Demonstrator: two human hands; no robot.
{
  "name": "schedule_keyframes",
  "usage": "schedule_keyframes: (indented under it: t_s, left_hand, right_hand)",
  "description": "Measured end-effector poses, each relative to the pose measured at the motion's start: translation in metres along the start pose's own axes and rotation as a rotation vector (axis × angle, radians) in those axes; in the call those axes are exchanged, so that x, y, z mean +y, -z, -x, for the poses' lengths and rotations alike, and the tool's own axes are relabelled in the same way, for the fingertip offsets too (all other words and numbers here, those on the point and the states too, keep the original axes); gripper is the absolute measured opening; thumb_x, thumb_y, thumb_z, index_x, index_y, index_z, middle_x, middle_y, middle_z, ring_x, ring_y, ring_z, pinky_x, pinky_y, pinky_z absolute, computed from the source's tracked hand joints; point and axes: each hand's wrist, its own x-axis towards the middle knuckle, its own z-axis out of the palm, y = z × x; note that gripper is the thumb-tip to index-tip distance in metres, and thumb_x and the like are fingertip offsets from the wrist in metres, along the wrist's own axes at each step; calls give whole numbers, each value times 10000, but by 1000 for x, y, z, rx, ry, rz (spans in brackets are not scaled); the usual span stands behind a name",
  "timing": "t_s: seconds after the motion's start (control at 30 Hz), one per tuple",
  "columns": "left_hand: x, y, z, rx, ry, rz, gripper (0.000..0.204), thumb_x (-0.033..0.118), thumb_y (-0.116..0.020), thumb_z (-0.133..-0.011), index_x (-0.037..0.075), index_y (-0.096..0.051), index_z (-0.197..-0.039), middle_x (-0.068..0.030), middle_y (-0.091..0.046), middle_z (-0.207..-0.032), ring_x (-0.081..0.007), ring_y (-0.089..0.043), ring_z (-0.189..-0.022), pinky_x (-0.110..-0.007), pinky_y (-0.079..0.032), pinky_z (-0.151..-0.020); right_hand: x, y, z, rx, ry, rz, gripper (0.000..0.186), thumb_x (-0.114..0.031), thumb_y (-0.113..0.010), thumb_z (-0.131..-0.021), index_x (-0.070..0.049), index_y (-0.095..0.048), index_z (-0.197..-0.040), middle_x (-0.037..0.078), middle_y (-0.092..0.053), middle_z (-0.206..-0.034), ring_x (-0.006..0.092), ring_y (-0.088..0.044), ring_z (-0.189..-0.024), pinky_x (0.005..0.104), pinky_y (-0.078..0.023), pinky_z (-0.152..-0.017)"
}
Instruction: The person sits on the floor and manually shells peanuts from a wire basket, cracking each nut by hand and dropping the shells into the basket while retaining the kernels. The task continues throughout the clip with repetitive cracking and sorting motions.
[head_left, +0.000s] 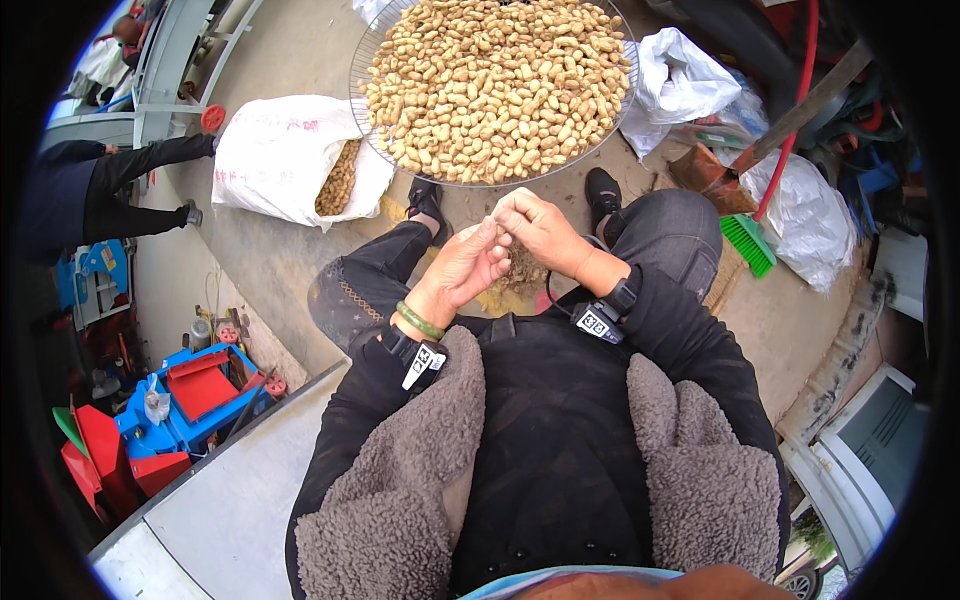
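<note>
My left hand (463, 266) and my right hand (545, 232) meet in front of my lap, fingertips pressed together. Both are closed in a pinch; whatever lies between the fingers is hidden or too small to name. Just beyond them stands a wide round wire basket (362, 88) heaped with unshelled peanuts (495, 85). Below my hands, between my legs, a small pile of brownish debris (524, 268) is partly covered by the right hand and wrist.
A white woven sack (280, 160) lies open at the left, with peanuts (340, 178) in its mouth. To the right are white plastic bags (685, 85), a rusty shovel (712, 180) and a green broom (748, 245). Blue-and-red machinery (190, 400) stands lower left; another person (90, 195) is at far left.
</note>
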Motion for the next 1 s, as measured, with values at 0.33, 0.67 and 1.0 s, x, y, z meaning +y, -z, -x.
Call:
schedule_keyframes:
  t_s: [0.33, 0.67, 1.0]
  left_hand:
    - [-8, -2, -6, -23, -17, 29, 296, 382, -620, -1045, 99, -630, -1131, 38, -639, -941, -52, -610, -779, -252, -548, -713]
    - [-15, -11, -14, -3, -33, -20, 292, 402, -641, -1025, 113, -629, -1068, 25, -642, -913, -83, -629, -791, -281, -577, -748]
    - [-13, -7, -13, -16, 45, 18, 193, 335, -657, -1034, 150, -641, -1086, 27, -672, -941, -72, -611, -784, -278, -546, -723]
  right_hand:
    - [-5, -4, 3, -11, -62, -127, 317, -361, -551, -1085, -60, -630, -1024, -15, -630, -798, 44, -570, -667, 215, -475, -595]
    - [-5, 2, 1, 133, 24, 18, 280, -291, -592, -1057, -31, -680, -1002, 55, -608, -968, 80, -615, -772, 275, -538, -713]
    - [1, 4, -2, 14, -279, -367, 308, -312, -539, -1080, -28, -657, -1065, -27, -608, -826, 65, -565, -677, 220, -486, -613]
